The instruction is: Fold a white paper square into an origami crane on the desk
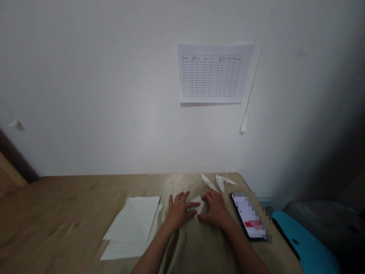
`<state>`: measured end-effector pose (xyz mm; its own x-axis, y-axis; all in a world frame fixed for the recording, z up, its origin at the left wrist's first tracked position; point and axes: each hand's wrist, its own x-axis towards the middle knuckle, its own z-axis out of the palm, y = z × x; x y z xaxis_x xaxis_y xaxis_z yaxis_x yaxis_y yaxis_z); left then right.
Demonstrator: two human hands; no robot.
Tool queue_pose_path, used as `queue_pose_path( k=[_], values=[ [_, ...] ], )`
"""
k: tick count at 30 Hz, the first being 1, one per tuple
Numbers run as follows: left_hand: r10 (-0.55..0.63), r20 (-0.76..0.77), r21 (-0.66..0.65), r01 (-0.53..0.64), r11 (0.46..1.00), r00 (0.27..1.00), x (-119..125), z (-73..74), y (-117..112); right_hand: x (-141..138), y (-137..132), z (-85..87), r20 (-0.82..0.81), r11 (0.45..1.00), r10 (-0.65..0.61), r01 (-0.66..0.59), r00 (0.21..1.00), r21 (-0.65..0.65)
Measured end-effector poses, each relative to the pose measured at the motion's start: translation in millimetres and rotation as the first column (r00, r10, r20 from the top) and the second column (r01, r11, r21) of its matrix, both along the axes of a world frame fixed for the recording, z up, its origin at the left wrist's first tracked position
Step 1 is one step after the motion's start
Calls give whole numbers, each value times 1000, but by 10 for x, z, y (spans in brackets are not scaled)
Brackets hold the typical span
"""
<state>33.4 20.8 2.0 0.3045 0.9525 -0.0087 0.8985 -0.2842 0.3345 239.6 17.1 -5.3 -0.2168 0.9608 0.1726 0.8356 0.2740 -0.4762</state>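
Note:
A small piece of folded white paper (201, 205) lies flat on the cloth-covered table between my two hands. My left hand (179, 211) presses its left side with the outstretched index finger and the thumb, while the other fingers spread over the cloth. From the other side, my right hand (216, 210) holds the paper's edges between a curved index finger and thumb. Fingers cover part of the paper, so its full shape is hidden. Just beyond my right hand sit folded white paper birds, one (209, 183) lying apart and others (221, 182) bunched together.
Lined paper sheets (134, 217) lie overlapping left of my hands. A phone (248, 219) with a lit, partly blurred screen rests to the right. Past the table's right edge is a turquoise object (308, 243). A printed table sheet (211, 99) hangs on the wall behind.

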Motion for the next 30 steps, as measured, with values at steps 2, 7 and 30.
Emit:
queue_pose_path(
  k=[2,7,30],
  values=[
    [-2,-4,-1,2,1000,1000,-4,-7,3,-8,-7,-2,8,1000,1,-1,1000,-4],
    [-13,3,5,13,1000,1000,-15,-19,3,1,-3,-22,-9,1000,28,-29,1000,-7],
    [-27,108,-20,29,999,994,-172,36,59,49,147,-91,-138,995,-1,15,990,98]
  ],
)
